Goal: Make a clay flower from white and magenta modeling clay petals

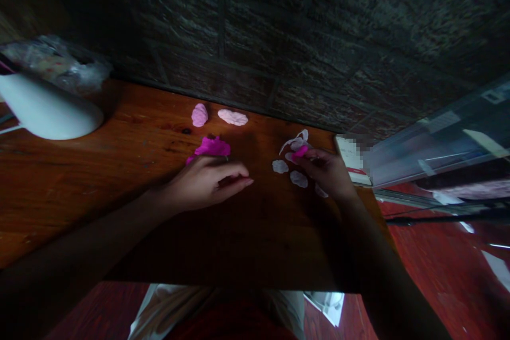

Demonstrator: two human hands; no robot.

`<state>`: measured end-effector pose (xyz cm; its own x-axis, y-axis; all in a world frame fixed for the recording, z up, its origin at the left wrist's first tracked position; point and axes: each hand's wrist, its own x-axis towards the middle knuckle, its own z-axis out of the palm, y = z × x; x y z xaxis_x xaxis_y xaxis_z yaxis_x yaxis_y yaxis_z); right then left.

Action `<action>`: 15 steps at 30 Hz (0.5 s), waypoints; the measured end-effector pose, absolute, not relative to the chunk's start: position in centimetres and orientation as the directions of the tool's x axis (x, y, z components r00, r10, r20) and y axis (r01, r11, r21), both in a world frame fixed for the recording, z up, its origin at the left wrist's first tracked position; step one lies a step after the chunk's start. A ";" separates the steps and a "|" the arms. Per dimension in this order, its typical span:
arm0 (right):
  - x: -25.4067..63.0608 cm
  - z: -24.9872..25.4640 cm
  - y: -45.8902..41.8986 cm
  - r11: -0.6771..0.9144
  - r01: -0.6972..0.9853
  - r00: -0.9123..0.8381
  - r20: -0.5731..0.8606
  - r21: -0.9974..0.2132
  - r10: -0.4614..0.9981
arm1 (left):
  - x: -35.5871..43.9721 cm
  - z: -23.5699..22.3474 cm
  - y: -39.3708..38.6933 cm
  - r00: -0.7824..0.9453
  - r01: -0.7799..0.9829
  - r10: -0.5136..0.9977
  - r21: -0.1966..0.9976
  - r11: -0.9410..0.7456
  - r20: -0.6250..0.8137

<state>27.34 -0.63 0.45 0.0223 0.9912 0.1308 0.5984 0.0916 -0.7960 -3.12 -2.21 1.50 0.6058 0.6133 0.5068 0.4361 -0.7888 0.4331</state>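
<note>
Bit (300,152), magenta – in R hand (330,171) | magenta lump (214,146) – ptly behind L hand (207,181)

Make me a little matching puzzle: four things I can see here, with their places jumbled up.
1. white vessel
2. small magenta piece
3. ruffled magenta piece
4. pale pink lump

A. partly hidden by the left hand
B. at the picture's left edge
C. beside a deeper-pink lump
D. held in the right hand

Pairs: 1-B, 2-D, 3-A, 4-C

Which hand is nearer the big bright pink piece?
Left. Your left hand partly hides the big pink piece from the near side; your right hand is well to its right.
</note>
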 end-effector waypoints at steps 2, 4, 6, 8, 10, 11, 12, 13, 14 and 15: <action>26.9 0.8 -0.9 0.093 0.505 0.023 0.121 -0.858 0.992 | -3.0 1.6 -2.3 0.580 0.425 0.633 0.472 -0.772 0.512; 26.1 1.2 -1.4 0.128 0.403 -0.031 0.126 -0.906 0.992 | -2.7 1.8 -2.3 0.525 0.402 0.678 0.552 -0.731 0.515; 24.9 1.6 -2.1 0.168 0.355 -0.122 0.132 -0.920 0.984 | -2.4 2.0 -2.3 0.449 0.362 0.744 0.660 -0.658 0.495; 23.4 1.9 -3.0 0.215 0.350 -0.227 0.140 -0.912 0.964 | -2.2 2.0 -2.2 0.405 0.296 0.799 0.763 -0.575 0.445; 21.9 2.1 -3.8 0.264 0.358 -0.317 0.149 -0.895 0.936 | -2.0 1.8 -2.2 0.414 0.217 0.823 0.836 -0.504 0.388; 21.3 2.2 -4.1 0.292 0.351 -0.339 0.170 -0.890 0.925 | -1.8 1.6 -2.2 0.428 0.180 0.828 0.863 -0.472 0.364; 20.8 2.2 -4.4 0.318 0.349 -0.369 0.182 -0.882 0.911 | -1.7 1.4 -2.2 0.441 0.147 0.830 0.885 -0.442 0.342; 20.4 2.2 -4.6 0.340 0.341 -0.379 0.203 -0.876 0.903 | -1.5 1.3 -2.3 0.451 0.116 0.833 0.905 -0.410 0.319; 20.1 2.2 -4.7 0.358 0.329 -0.389 0.220 -0.874 0.895 | -1.4 1.1 -2.4 0.464 0.084 0.834 0.922 -0.378 0.299; 20.0 2.1 -4.8 0.365 0.318 -0.389 0.231 -0.875 0.892 | -1.2 1.0 -2.5 0.475 0.050 0.833 0.936 -0.349 0.285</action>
<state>19.97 -4.81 2.12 -0.3886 0.8919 0.2313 0.3176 0.3653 -0.8750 -1.17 -2.51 0.98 0.4746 0.8329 0.2848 0.0504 -0.3487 0.9359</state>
